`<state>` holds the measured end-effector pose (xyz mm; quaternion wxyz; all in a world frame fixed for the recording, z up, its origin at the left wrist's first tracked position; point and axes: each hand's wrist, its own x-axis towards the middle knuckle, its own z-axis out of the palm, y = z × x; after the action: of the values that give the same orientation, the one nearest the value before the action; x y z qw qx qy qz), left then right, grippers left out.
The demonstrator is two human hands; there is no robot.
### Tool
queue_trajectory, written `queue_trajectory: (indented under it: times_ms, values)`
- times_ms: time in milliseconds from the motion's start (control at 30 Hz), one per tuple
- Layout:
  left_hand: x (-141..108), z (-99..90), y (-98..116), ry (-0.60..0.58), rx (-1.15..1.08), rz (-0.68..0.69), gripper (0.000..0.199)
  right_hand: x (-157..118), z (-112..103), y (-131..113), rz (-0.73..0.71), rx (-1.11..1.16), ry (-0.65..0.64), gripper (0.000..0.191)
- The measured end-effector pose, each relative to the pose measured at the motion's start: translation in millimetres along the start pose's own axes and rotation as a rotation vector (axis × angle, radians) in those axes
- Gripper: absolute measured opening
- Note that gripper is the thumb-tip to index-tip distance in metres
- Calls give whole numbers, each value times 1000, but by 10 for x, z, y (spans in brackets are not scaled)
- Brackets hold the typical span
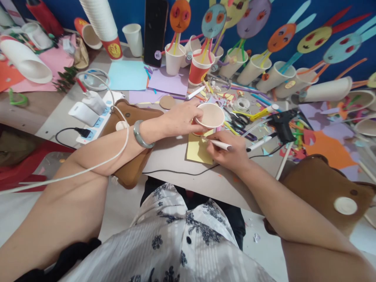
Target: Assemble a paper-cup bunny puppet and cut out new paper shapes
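Note:
Near the middle of the table, my left hand (183,117) grips a paper cup (210,115) by its left side, with the cup's open mouth facing up. The cup stands over the top edge of a yellow paper sheet (198,150). My right hand (227,150) is closed around a white pen (219,144), just below and right of the cup. The pen's tip end points left, towards the lower side of the cup and the yellow paper. My fingers and the pen hide part of the sheet.
Cups with paper rabbit faces (281,38) line the back. Scissors (239,119), a black glue gun (283,125) and paper scraps lie right. A power strip (96,125) with a white cable is left; brown cushions (129,172) lie at the front edge.

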<state>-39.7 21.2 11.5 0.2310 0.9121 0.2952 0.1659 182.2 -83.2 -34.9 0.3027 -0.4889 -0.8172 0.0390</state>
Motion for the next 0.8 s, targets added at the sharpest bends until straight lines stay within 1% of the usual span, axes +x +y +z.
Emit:
queue_trajectory:
  times_ms: [100, 200, 367, 533, 700, 800]
  values:
    - [1, -1, 1, -4, 4, 3, 33, 37, -37, 13, 91, 68, -7, 9]
    - [-1, -6, 9, -6, 12, -2, 33, 71, -63, 24, 166, 167, 15, 8]
    - [-6, -11, 5, 1, 12, 7, 37, 98, -49, 63, 309, 300, 51, 5]
    - [-6, -13, 5, -4, 7, 6, 36, 119, 7, 163, 381, 429, 81, 3]
    - [-4, -21, 20, -7, 12, -9, 36, 123, 64, 294, 452, 540, 53, 1]
    - [-2, -20, 10, -5, 16, -8, 37, 129, 87, 333, 482, 576, 62, 3]
